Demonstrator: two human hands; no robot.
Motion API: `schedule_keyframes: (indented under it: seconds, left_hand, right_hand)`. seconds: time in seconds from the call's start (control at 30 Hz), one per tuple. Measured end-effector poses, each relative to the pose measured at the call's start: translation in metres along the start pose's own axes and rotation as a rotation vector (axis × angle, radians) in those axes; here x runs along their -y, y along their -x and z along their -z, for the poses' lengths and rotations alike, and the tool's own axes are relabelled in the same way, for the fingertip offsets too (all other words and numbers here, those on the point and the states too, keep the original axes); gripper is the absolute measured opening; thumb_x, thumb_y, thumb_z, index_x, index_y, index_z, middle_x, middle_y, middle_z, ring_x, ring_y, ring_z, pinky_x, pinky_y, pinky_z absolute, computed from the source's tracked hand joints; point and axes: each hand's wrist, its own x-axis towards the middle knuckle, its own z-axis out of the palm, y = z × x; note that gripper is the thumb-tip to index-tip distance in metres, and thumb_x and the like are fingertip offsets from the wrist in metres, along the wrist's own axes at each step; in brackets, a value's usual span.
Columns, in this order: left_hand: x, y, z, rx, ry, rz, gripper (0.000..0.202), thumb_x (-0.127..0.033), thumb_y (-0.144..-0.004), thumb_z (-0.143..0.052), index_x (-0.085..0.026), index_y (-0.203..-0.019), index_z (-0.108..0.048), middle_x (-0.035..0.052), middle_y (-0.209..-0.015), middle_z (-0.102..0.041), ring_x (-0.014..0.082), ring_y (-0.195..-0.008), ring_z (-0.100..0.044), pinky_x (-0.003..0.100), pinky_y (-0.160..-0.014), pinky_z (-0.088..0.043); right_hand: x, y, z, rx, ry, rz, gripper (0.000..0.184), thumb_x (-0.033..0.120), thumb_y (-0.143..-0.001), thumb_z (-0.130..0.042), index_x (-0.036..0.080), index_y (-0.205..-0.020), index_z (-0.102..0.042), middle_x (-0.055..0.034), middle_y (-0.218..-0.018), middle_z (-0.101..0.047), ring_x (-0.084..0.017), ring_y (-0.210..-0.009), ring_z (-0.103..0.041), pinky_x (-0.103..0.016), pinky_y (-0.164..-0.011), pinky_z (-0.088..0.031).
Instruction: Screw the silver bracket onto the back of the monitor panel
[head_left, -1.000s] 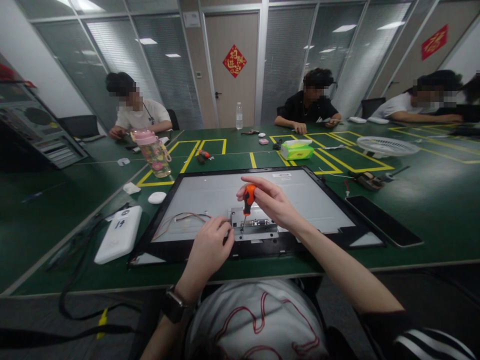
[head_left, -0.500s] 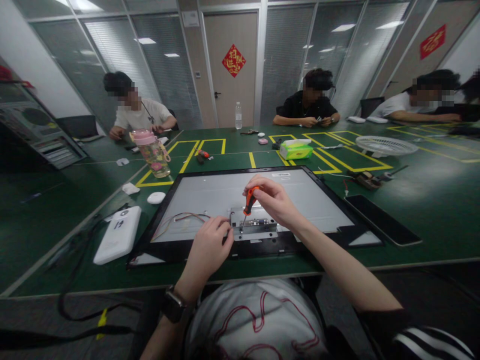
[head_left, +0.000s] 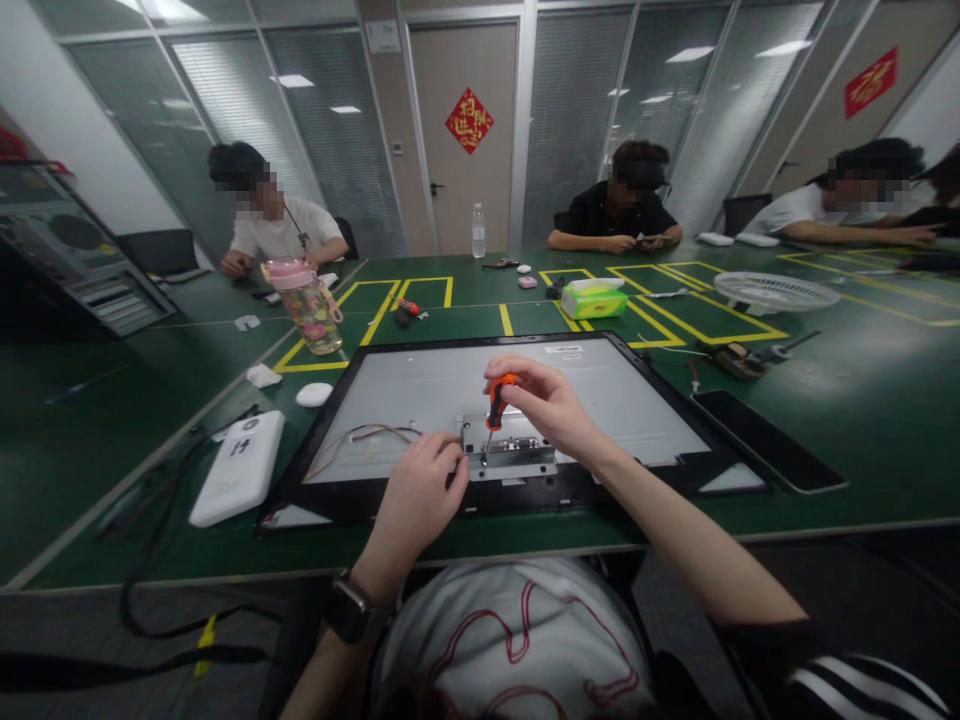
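A flat display panel [head_left: 420, 385] with a black frame lies back side up on the table in front of me. Near its front edge sits a metal bracket [head_left: 517, 467] with connector ports. My right hand [head_left: 541, 400] is closed around the orange-and-black handle of a screwdriver [head_left: 498, 405], held nearly upright. Its tip meets the left part of the bracket, at what looks like a screw. Curled fingers of my left hand [head_left: 424, 482] press at the bracket's left edge; their tips are partly hidden. Thin wires [head_left: 360, 435] lie on the panel behind that hand.
Left of the panel are a white power bank [head_left: 238, 468], a white round case [head_left: 314, 395] and a pink-lidded bottle [head_left: 306, 310]. A black phone [head_left: 765, 440] lies to the right. Behind stand a green tissue pack [head_left: 594, 299] and a white fan grille [head_left: 776, 292]. Several people sit across the table.
My right hand and the screwdriver have shifted very slightly; the tip remains at the same spot on the bracket. My left hand stays in place. The whole view has moved a little.
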Motion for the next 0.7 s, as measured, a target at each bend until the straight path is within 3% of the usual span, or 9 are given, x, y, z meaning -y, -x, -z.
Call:
schedule_keyframes:
  seconds: [0.23,0.43,0.7]
  left_hand:
    - [-0.0014,0.0001,0.0009,0.010,0.003,0.008,0.013,-0.016,-0.090,-0.051,-0.018,-0.083,-0.061,0.0084,-0.098,-0.067,0.0231,-0.089,-0.064,0.038,-0.082,-0.053]
    - [-0.0001,0.0004,-0.0005,0.009,0.014,0.003,0.013,-0.016,-0.091,-0.051,-0.018,-0.083,-0.061,0.0086,-0.098,-0.067,0.0233,-0.090,-0.064,0.039,-0.084,-0.053]
    - [0.0004,0.0006,-0.0007,0.021,0.026,0.008,0.013,-0.015,-0.091,-0.051,-0.016,-0.084,-0.062,0.0095,-0.100,-0.067,0.0241,-0.091,-0.064,0.039,-0.083,-0.054]
  right_hand:
    - [0.0010,0.0014,0.0012,-0.019,0.042,-0.027,0.021,0.031,-0.089,-0.067,0.027,-0.109,-0.071,-0.0027,-0.094,-0.068,-0.017,-0.092,-0.064,-0.033,-0.082,-0.055]
    - [0.0014,0.0024,-0.0011,0.033,0.014,-0.018,0.032,0.036,-0.095,-0.057,0.028,-0.125,-0.063,-0.0048,-0.105,-0.071,-0.017,-0.099,-0.067,-0.038,-0.094,-0.053]
    - [0.0019,0.0023,-0.0023,-0.034,0.086,0.054,0.016,0.029,-0.087,-0.069,0.026,-0.102,-0.073,-0.0033,-0.101,-0.067,-0.014,-0.088,-0.064,-0.026,-0.075,-0.055]
